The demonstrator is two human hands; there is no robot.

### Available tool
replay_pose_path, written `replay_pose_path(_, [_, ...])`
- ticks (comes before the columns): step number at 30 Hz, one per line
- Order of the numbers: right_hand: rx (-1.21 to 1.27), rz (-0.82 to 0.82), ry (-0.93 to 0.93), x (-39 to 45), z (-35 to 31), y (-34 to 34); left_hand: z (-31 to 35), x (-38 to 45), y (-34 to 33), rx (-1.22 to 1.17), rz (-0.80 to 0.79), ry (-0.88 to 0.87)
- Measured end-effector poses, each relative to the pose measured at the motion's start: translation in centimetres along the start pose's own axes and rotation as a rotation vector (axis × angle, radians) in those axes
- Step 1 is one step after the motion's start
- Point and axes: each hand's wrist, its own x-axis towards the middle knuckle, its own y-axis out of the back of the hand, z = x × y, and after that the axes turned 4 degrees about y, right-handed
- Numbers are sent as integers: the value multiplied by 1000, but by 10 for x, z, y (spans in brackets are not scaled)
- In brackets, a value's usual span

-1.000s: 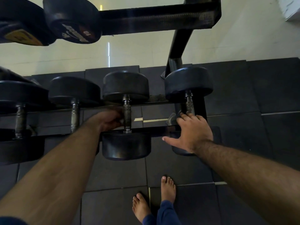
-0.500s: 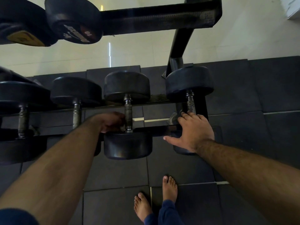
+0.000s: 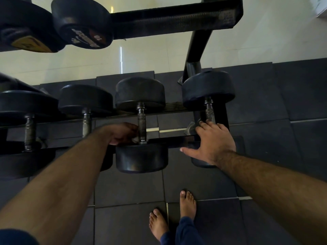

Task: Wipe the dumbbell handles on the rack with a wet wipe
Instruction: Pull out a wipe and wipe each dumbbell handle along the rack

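Steel handle wipe in progress, lower rack tier, head view only.

Left hand (image 3: 122, 133) curled against lower end of third dumbbell handle (image 3: 142, 124), pale scrap of wet wipe (image 3: 135, 139) pinched at fingertips, touching handle just above near weight head (image 3: 141, 159); grip partly closed, full wrap not visible. Right hand (image 3: 212, 144) spread flat, thumb out, resting on front rail of rack (image 3: 185, 138) with fingertips at base of rightmost handle (image 3: 209, 112); holding nothing, likely bracing. Best done by wrapping wipe fully round knurled bar, stroking end to end with a twist, reaching collars. Two more handles (image 3: 86, 121) to left, not judged clean or dirty. Obstacles: weight heads crowd both ends, front rail crosses below handle, upper tier dumbbells (image 3: 81, 25) overhang. Bare feet (image 3: 187, 204) on dark floor mats (image 3: 127, 188) directly below.
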Motion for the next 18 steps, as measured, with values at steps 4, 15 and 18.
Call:
replay_pose_path(4, [6,1,2,0,0,0,11,-34,22,-81,74,-73])
replay_pose_path(15, [6,26,-14,0,-2,1,24,-19,-43,1014,975,-761])
replay_pose_path(18, [3,23,-7,-2,-2,0,27,-28,-37,1284,570,-718])
